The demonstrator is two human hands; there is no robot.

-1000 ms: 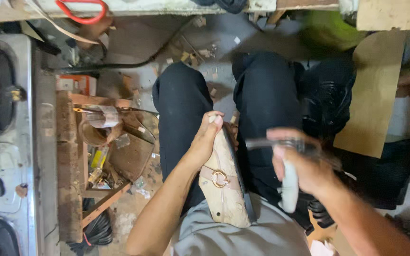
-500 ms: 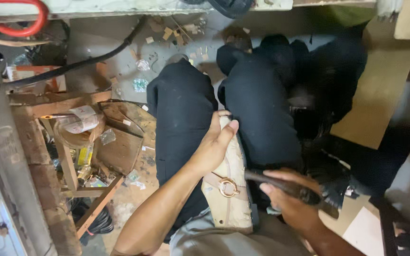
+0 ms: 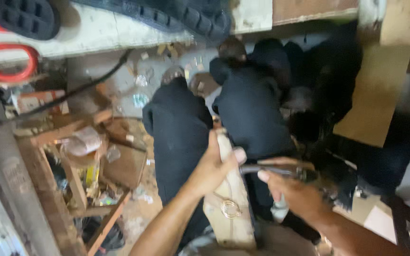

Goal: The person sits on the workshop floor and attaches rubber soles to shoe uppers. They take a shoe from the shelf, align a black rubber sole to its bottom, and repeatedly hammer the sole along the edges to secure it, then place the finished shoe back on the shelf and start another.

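Observation:
I am seated, my legs in black trousers (image 3: 181, 128) stretched ahead. My left hand (image 3: 213, 163) grips the top of a pale, worn wooden piece (image 3: 228, 213) that rests on my lap, with a small metal ring (image 3: 230, 207) on its face. My right hand (image 3: 296, 193) is closed around a dark metal tool (image 3: 271, 169) whose tip sits close to my left thumb, at the wood's right edge. The picture is blurred, so the tool's kind is unclear.
A wooden crate (image 3: 79, 175) of cans, paper and scraps stands to the left. A black cable (image 3: 79, 92) and a red loop (image 3: 10, 61) lie upper left. A tan board (image 3: 373, 90) leans at right. Dark sandals (image 3: 29, 16) sit on a ledge above.
The view has swung and moved closer. My right hand with the tool has risen from low right toward the wood's edge near my left thumb. My left hand keeps its hold.

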